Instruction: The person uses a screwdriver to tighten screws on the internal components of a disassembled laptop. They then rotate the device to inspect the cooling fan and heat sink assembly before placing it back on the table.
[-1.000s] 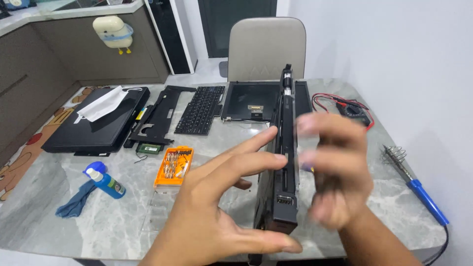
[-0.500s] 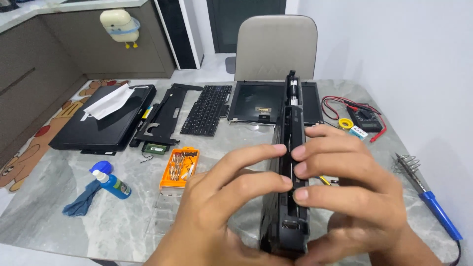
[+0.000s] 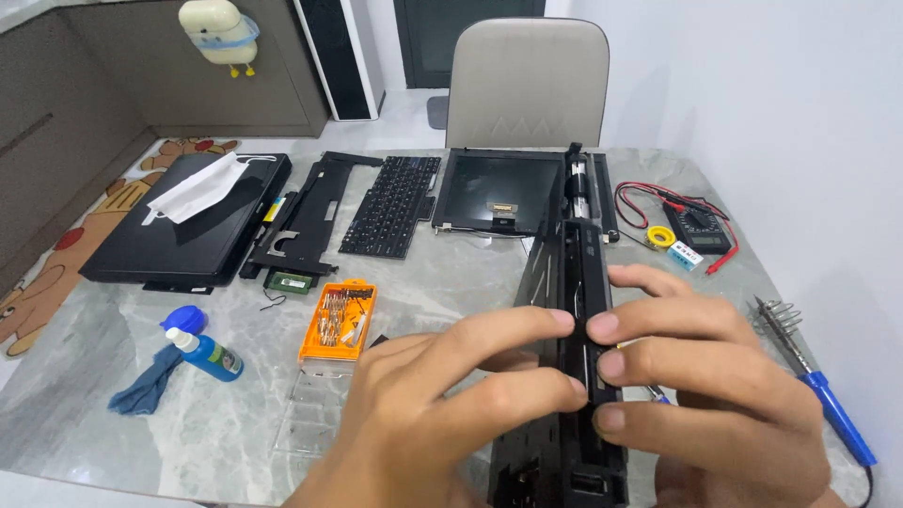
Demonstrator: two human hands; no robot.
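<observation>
Starting at nine o'clock on the grey marble-patterned table (image 3: 442, 282), we see a flat black laptop lid panel (image 3: 179, 240) with a white face mask (image 3: 198, 188) lying on it, and below it, near seven o'clock, a small blue bottle with a white nozzle (image 3: 209, 356) just beside a crumpled blue cloth (image 3: 143, 388). Moving right, a black palm-rest frame (image 3: 310, 212), a small green memory module (image 3: 290, 279) and a detached black keyboard (image 3: 393, 205) lie side by side, with an orange tray of screwdriver bits (image 3: 339, 320) and its clear lid (image 3: 310, 414) nearer us. At twelve o'clock sits a black screen bezel panel (image 3: 499, 193), in front of a beige upholstered chair (image 3: 527, 85). In the centre we hold the black laptop base chassis (image 3: 574, 310) standing on its edge, running from six toward twelve o'clock. Our left hand (image 3: 442, 414) presses its fingertips against the chassis' left face, and our right hand (image 3: 715, 395) presses its fingertips on the right face, so the two hands squeeze the shell between them. Judging from the parts already laid out, we reckon the teardown is well advanced, with the base itself still to be dealt with. At two o'clock lie a black multimeter with red leads (image 3: 694, 226), and at four o'clock a blue-handled soldering iron (image 3: 828, 400).
</observation>
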